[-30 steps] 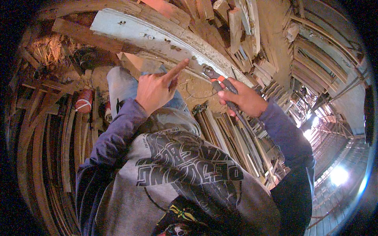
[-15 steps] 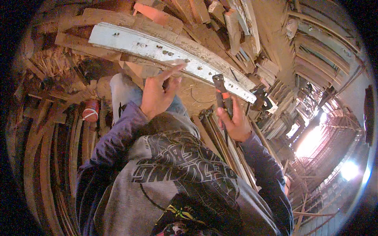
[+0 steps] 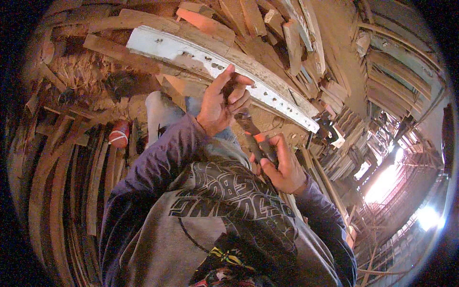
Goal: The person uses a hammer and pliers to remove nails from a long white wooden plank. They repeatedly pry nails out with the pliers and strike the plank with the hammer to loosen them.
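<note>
A: What's filling the bkgd?
B: Timber stacks [image 3: 67,191] are lining the L side, w/ loose planks [image 3: 294,45] lying up top.
A: And the person?
B: Wearing a gray shirt [image 3: 167,239]; its front is carrying dark block lettering [image 3: 229,208] w/ pale outlines, running upside down from this angle & partly lost in folds.
A: Next size down?
B: A long white board [image 3: 275,98] is lying slantwise just beyond the hands, alongside brown timber.
A: Hands?
B: L hand [image 3: 224,100] is rising in front of the board, index finger up, other fingers part-curled; can't tell if it's pinching anything or touching the board. R hand [image 3: 282,167] is wrapping its fingers firmly round the pliers' handles.
A: Where are the pliers [image 3: 252,136] pointing?
B: Up & left, dark w/ orange bands, head sitting just below the L hand; can't tell if they're touching.
A: Smaller stuff?
B: A red roundish object [image 3: 119,134] w/ a white band is sitting by the L stacks. A yellow motif [image 3: 229,257] is showing low on the shirt. Small dark holes or marks are dotting the board.
</note>
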Demonstrator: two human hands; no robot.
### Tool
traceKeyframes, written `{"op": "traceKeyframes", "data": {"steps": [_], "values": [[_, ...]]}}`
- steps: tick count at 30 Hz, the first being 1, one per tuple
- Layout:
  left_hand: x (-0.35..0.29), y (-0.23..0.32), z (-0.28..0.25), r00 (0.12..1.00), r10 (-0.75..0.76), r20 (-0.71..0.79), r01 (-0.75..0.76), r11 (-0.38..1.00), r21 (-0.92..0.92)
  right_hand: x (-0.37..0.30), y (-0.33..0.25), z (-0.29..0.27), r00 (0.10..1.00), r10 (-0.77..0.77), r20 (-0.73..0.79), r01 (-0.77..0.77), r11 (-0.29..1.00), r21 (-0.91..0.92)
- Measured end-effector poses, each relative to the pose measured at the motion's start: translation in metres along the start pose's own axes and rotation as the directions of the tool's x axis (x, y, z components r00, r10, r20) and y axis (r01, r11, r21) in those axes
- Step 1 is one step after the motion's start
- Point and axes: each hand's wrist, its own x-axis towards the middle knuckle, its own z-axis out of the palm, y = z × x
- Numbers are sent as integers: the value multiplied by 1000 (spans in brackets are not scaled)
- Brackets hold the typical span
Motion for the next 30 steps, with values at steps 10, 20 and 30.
{"op": "traceKeyframes", "data": {"steps": [10,20,30], "values": [[-11,3,9,996,74,-48,-74,997,-3,4,-19,-4,970,-44,239,12,991,132],[-20,9,-11,960,7,-280,-53,986,-158,9,-1,-9,900,-14,435,-180,899,400],[-28,23,-43,847,129,-515,4,968,249,63,-23,-41,863,276,422,-447,806,387]]}}
